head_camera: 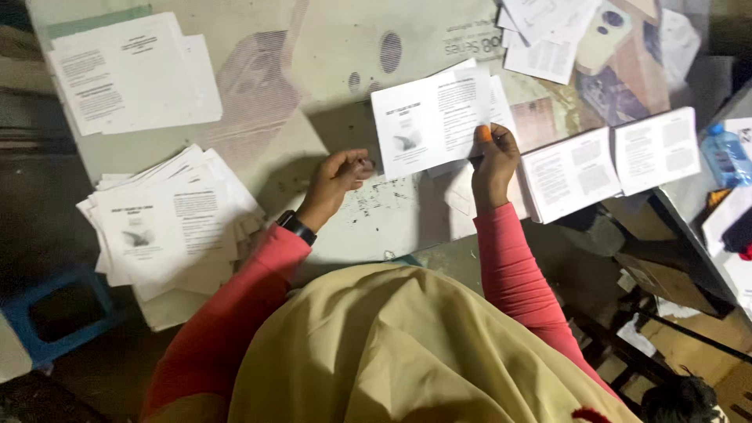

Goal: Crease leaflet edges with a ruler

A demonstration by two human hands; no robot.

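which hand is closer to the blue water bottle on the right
Right. The right hand holds a printed leaflet mid-table, several booklets short of the blue water bottle. The left hand is farther away, beyond the leaflet.

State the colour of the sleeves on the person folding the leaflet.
Red-pink sleeves, seen best in the head view; the right hand holds a white leaflet.

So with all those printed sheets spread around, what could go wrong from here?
1. The right hand pinches the folded leaflet only at its lower edge, so it could slip or crease crooked.
2. The loose stack of leaflets near the left hand is fanned out and overhangs the table edge; a nudge from the elbow might send sheets to the floor.
3. The water bottle sits close to the open booklets; a spill could wet them.
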